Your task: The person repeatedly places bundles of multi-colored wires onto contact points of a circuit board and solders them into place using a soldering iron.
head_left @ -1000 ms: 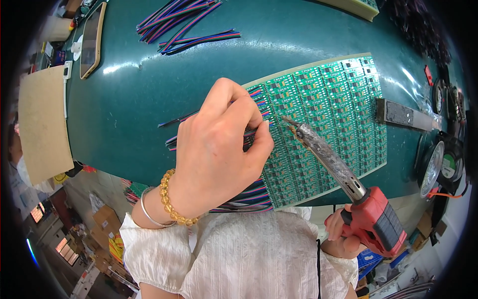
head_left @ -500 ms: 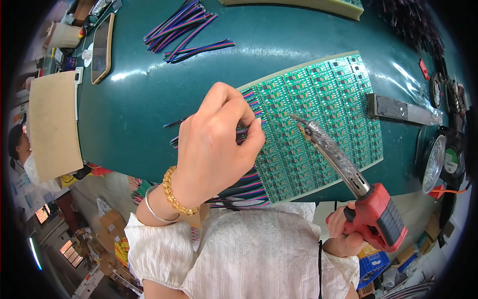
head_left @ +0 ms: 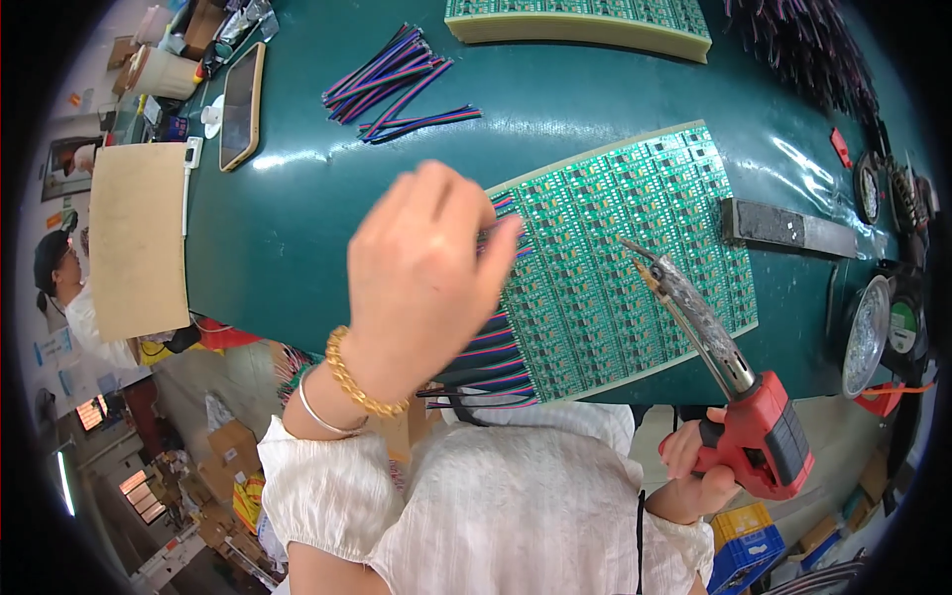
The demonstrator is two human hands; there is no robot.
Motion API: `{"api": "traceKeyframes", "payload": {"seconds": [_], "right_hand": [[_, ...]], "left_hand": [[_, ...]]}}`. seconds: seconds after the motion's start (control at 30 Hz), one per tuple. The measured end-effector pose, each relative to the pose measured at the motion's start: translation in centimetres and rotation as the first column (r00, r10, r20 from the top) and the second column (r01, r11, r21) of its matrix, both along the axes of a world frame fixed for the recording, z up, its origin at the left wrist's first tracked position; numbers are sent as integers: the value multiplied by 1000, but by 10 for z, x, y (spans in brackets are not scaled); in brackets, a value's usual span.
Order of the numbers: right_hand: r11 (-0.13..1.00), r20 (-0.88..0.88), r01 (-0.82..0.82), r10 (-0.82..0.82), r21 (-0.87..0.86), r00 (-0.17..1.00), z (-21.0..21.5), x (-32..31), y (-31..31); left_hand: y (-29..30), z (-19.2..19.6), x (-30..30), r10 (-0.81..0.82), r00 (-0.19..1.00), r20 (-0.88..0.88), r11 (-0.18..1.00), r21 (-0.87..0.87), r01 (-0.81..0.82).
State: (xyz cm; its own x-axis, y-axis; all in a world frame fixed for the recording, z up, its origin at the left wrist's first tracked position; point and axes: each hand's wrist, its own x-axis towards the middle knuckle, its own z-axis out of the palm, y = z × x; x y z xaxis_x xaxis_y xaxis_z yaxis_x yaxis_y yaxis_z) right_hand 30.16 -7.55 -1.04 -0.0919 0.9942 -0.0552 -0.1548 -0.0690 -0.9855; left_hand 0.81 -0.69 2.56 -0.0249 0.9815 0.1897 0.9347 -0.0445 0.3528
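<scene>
My left hand, with a yellow bead bracelet and a silver bangle at the wrist, hovers over the left edge of a green circuit board panel. Its fingers are curled in and slightly blurred; their tips, and anything between them, are hidden. Thin multicoloured wires stick out leftward from that edge, partly under my hand. My right hand grips the red and black handle of a soldering gun. The gun's metal barrel slants up and left, its pointed tip above the middle of the panel.
Loose wire bundles lie farther back on the green table. A stack of panels stands at the far edge. To the right are a grey metal bar and a round metal dish. A phone lies left; a person sits beyond.
My left hand's fingers have shifted and blurred; wire ends that stuck out left of it no longer show. The soldering gun's tip has moved right over the panel. The whole view has shifted slightly.
</scene>
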Motion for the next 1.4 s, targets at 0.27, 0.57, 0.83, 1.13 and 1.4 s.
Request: {"api": "traceKeyframes", "payload": {"seconds": [0.27, 0.57, 0.83, 1.13, 1.4], "right_hand": [[1000, -60, 8, -8, -1, 998, 0, 3, -2], [1000, -80, 4, -6, -27, 997, 0, 9, -2], [999, -88, -2, -3, -47, 996, 0, 3, -3], [998, -67, -9, 4, -65, 998, -1, 6, -5], [977, -23, -56, 52, -206, 998, 13, 7, -6]], "left_hand": [[53, -25, -62, -76, 931, -358, 962, 218, 163], [41, -16, -48, -40, 996, 79, 969, 246, 20], [9, -7, -36, 27, 869, 494, 999, 11, -38], [-15, 10, -12, 115, 827, 550, 993, -93, -76], [-22, -9, 10, 118, 859, 499, 990, -125, -64]]}}
